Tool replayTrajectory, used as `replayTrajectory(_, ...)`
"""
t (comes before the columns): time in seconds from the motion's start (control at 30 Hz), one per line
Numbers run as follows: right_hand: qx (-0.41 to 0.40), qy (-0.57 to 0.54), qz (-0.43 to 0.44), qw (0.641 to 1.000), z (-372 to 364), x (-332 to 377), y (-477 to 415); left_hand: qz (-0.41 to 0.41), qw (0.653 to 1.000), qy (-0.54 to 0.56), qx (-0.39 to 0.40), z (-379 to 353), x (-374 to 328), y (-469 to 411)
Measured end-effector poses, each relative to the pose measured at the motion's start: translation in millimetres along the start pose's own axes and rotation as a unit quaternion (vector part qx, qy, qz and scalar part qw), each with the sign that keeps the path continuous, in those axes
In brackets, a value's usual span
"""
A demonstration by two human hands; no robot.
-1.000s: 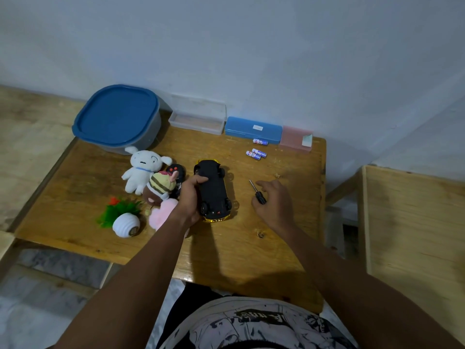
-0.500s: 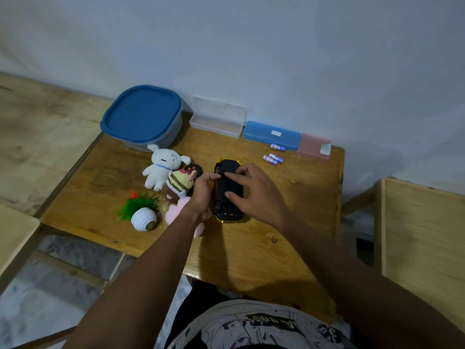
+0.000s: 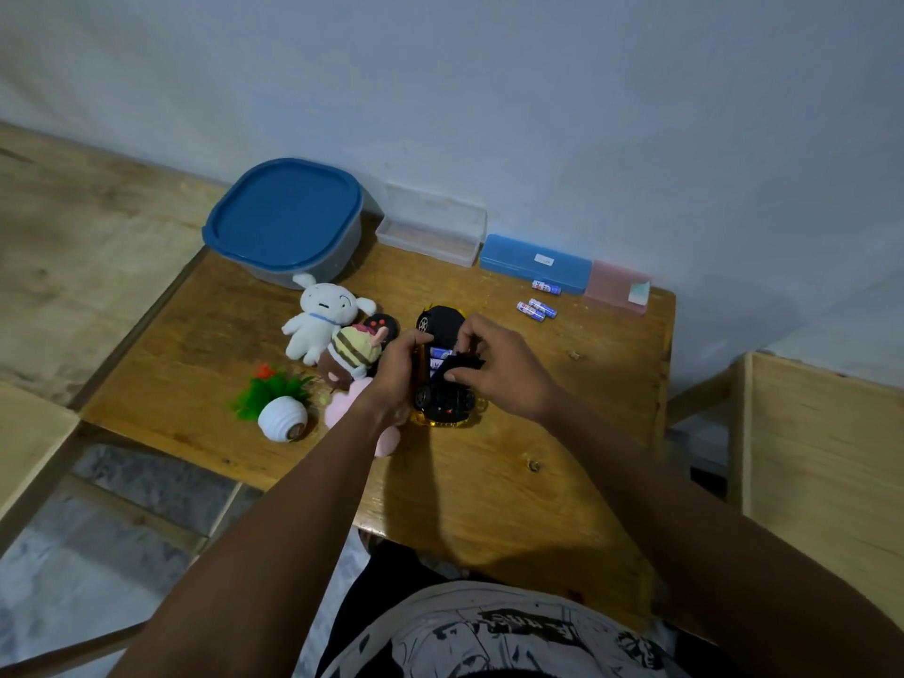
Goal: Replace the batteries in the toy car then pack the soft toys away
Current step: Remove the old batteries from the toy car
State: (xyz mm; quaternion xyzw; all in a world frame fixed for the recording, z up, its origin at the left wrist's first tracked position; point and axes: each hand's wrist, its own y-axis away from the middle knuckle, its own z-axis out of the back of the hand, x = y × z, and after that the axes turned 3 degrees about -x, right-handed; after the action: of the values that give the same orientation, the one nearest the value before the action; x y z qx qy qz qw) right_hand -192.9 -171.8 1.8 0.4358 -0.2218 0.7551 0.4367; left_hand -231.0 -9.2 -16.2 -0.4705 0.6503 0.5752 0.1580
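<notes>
On the table [image 3: 538,482], gripping the toy car [image 3: 442,320] in curled left fingers [image 3: 416,337], pinching its lid [image 3: 462,364] off with right fingers [image 3: 469,330], yet to swap batteries [image 3: 537,308], pack soft toys [image 3: 320,320].

A wooden table [image 3: 562,482] stands against a pale wall [image 3: 538,90]. Along the table's far edge lie a clear plastic case [image 3: 430,232], a blue case [image 3: 533,264] and a pink case [image 3: 614,286]. Toward its near left corner a fake plant in a white pot [image 3: 281,413] lies on its side, and a wooden box [image 3: 822,457] stands off the table's right side.
</notes>
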Motion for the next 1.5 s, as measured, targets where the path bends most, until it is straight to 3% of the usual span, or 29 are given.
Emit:
replayTrajectory(0.1, 0.018, -0.051, -0.012, 0.998, 5.2, -3.3, -4.6, -0.003, 1.000, -0.004, -0.002, 2.8, -6.0, 0.6)
replayTrajectory(0.27, -0.084, -0.114, -0.060, 0.988, 14.1, -18.5, -11.4, -0.016, 0.999, 0.032, -0.014, 18.2, -21.2, 1.2)
replayTrajectory(0.43, -0.024, 0.006, -0.124, 0.992, -3.8, -40.8, -16.4, -0.028, 0.999, 0.039, -0.009, 26.2, -27.2, 4.3)
replayTrajectory(0.63, 0.030, 0.144, -0.114, 0.982, -21.7, -47.0, -11.1, -0.019, 0.999, 0.029, 0.003, 25.9, -20.6, 4.8)
replayTrajectory(0.83, -0.028, 0.318, -0.048, 0.947, -26.5, -58.7, 4.1, -0.012, 1.000, 0.020, -0.009, 24.9, -12.0, 3.6)
replayTrajectory(0.9, -0.060, 0.302, -0.047, 0.950, -24.9, -59.3, 7.0, -0.007, 1.000, 0.024, -0.009, 22.4, -9.3, 3.9)
replayTrajectory(1.03, -0.151, 0.116, -0.054, 0.980, -18.6, -31.9, 5.3, -0.006, 0.999, 0.038, -0.016, 16.7, -9.4, 4.3)
replayTrajectory(1.13, -0.166, 0.028, -0.069, 0.983, -13.8, -5.1, -1.1, -0.011, 0.999, 0.036, -0.007, 9.0, -11.4, 3.4)
replayTrajectory(1.5, -0.189, -0.031, -0.105, 0.976, -23.5, 18.3, -11.2, -0.075, 0.996, 0.018, -0.055, -5.5, -13.4, 3.3)
